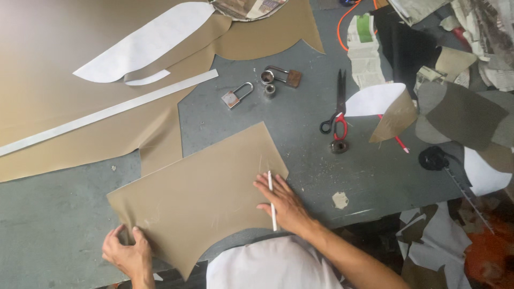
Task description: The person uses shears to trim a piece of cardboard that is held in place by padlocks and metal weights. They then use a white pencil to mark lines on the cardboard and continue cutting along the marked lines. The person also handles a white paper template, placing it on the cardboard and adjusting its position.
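Observation:
A cut piece of tan leather-like sheet [201, 192] lies flat on the grey table [59, 214]. My left hand [127, 252] pinches its near-left corner at the table's front edge. Resting palm-down on the sheet's right side, my right hand [282, 203] keeps a thin white marking pen [272, 200] between its fingers. The sheet's near edge has a curved cut-out above my white shirt.
A large tan sheet [69, 85] with a white curved pattern [147, 43] and a long white strip [107, 113] covers the far left. Two padlocks [235, 96] [281, 76], red-handled scissors [336, 115], a red pen [399, 142] and scrap pieces [460, 115] lie to the right.

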